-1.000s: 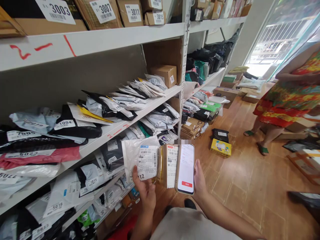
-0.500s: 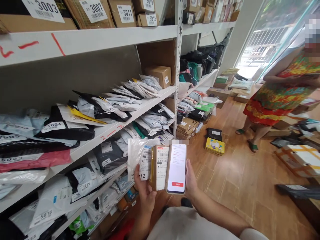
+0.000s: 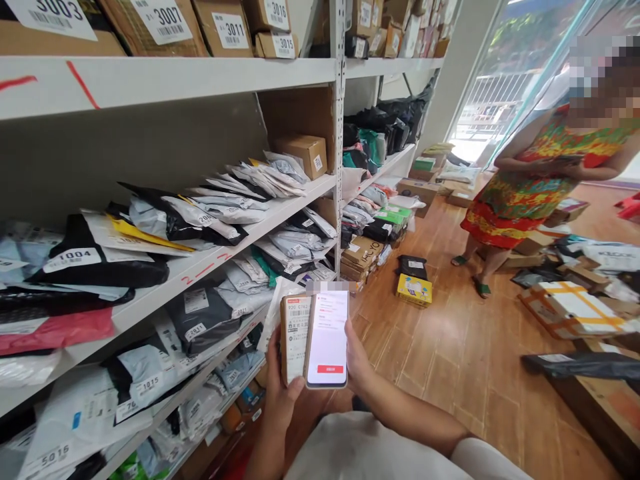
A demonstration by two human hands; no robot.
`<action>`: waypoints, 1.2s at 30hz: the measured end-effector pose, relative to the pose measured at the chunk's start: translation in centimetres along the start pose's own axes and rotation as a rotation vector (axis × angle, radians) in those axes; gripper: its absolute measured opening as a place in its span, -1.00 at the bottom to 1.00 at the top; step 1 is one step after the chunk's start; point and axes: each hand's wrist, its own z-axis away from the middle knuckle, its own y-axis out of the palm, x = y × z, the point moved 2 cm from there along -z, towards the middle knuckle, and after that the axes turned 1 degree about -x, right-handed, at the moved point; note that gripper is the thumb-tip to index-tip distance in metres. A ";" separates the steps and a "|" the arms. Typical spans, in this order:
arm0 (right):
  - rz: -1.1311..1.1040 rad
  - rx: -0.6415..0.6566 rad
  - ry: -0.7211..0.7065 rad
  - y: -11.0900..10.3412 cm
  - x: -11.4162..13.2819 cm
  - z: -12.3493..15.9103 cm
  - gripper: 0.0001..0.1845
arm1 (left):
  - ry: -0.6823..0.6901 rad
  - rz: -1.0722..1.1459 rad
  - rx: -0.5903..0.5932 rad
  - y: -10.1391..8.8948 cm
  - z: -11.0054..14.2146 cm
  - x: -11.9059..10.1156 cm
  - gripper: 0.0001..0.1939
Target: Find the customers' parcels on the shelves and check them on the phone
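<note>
My left hand (image 3: 281,393) grips a small brown box (image 3: 295,335) with a white shipping label, and a white plastic mailer (image 3: 278,303) sticks out behind the box. My right hand (image 3: 357,357) holds a smartphone (image 3: 328,339) upright beside the box, its lit white screen showing a red button near the bottom. Phone and box overlap at chest height in front of the shelving.
White metal shelves (image 3: 210,260) on the left hold several numbered mailer bags and cartons. A person in a colourful dress (image 3: 530,183) stands at the right on the wooden floor. A yellow box (image 3: 414,291) and other parcels (image 3: 570,303) lie on the floor.
The white mailer has slid behind the brown box, so its label no longer shows. My hands have drifted slightly left and the view has turned right, showing more of the person.
</note>
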 end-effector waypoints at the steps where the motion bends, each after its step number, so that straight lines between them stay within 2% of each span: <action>1: 0.012 0.012 0.011 0.0 -0.1 0.0 -0.17 | -0.018 0.014 0.009 -0.2 0.0 0.6 0.06; 4: 0.014 0.014 0.011 -0.1 -0.3 0.1 -0.12 | -0.057 0.034 -0.008 -0.8 -0.1 1.8 -0.04; 8: -0.013 -0.004 -0.076 0.2 -0.2 0.3 -0.10 | -0.066 0.043 -0.064 -0.9 0.2 2.0 -0.15; 13: -0.035 0.007 -0.108 0.5 -0.7 0.0 -0.21 | -0.077 0.017 -0.169 -0.9 0.8 2.2 -0.20; 19: -0.108 -0.047 0.064 -0.2 -1.5 -0.8 -0.21 | -0.028 -0.075 -0.312 -1.8 0.9 2.7 -0.19; 23: -0.113 -0.092 0.117 -1.1 -0.7 -0.8 -0.38 | -0.001 -0.054 -0.471 -4.0 0.4 1.7 -0.23; 26: -0.022 -0.028 0.123 -1.9 0.2 -0.5 -0.38 | 0.017 -0.007 -0.589 -5.9 0.2 0.7 -0.23; 30: 0.038 0.190 0.102 -2.2 1.2 0.4 -0.17 | -0.055 0.004 -0.716 -7.4 0.6 0.3 -0.17; 32: 0.046 0.261 0.083 -2.0 1.5 0.8 -0.04 | -0.105 0.020 -0.726 -7.5 0.9 0.6 -0.19; 36: 0.050 0.295 0.060 -1.3 1.9 1.4 0.12 | -0.133 0.077 -0.708 -7.5 1.4 1.2 -0.25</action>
